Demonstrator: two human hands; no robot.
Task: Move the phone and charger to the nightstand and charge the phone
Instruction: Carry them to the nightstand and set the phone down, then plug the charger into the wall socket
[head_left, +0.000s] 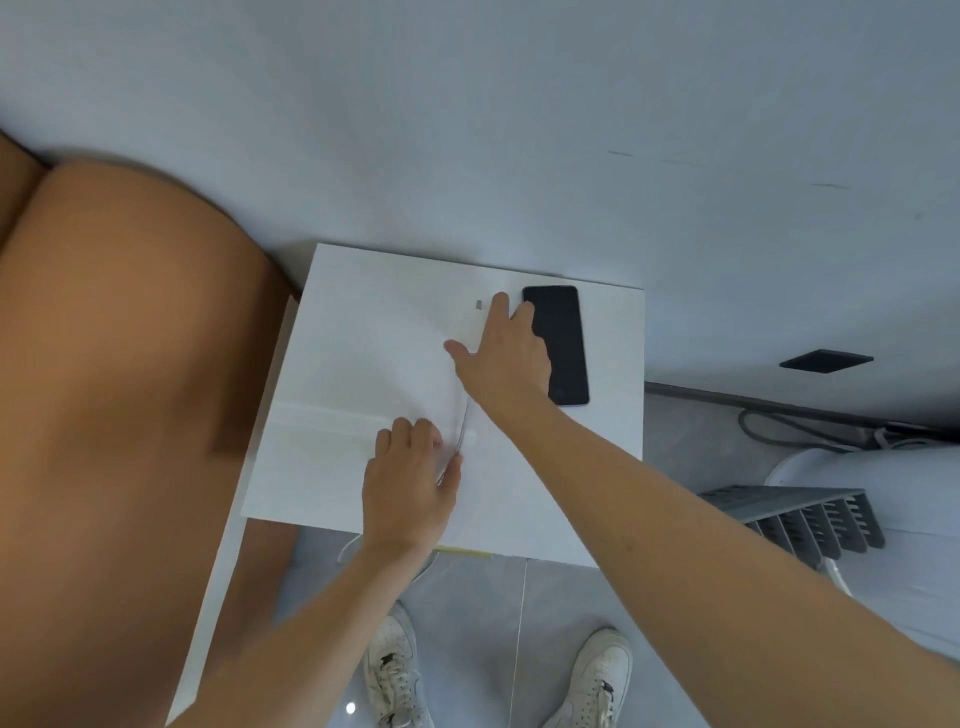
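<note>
Head view: the right hand (506, 358) lies spread flat, fingers apart, touching the left edge of the black rectangular phone (558, 343) on the white square nightstand (363, 338). The left hand (410, 478) is curled around the thin white charger cable (460, 415), near the nightstand's front edge.

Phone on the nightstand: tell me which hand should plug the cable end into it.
Right. The right hand already lies by the phone, near the cable's loose end. The left hand pins the cable nearer the nightstand's front edge.
</note>
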